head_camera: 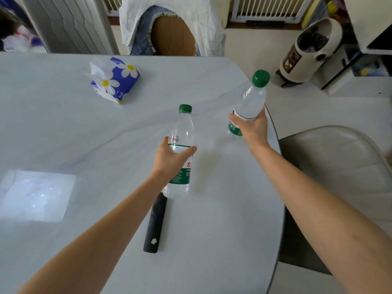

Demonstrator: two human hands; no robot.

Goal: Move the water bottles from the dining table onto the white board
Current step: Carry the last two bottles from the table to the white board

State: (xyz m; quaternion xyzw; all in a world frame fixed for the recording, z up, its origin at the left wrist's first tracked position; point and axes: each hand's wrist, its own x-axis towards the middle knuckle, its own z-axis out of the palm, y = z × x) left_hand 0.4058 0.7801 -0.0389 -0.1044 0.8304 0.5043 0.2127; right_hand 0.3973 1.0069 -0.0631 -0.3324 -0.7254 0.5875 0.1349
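Note:
Two clear water bottles with green caps and green labels are held above the pale dining table [63, 128]. My left hand [169, 160] is wrapped around the middle of one bottle [182, 132], which stands nearly upright over the table's centre. My right hand [252, 128] grips the other bottle [251, 102] near the table's right edge; it leans to the right. No white board can be made out with certainty; a bright white rectangular patch [36, 196] lies on the table at the left.
A black remote control [156, 225] lies on the table under my left forearm. A blue flowered tissue pack [115, 81] sits at the back. A person stands behind the far edge. A grey chair [339, 177] is at the right, a beige bin [307, 52] beyond it.

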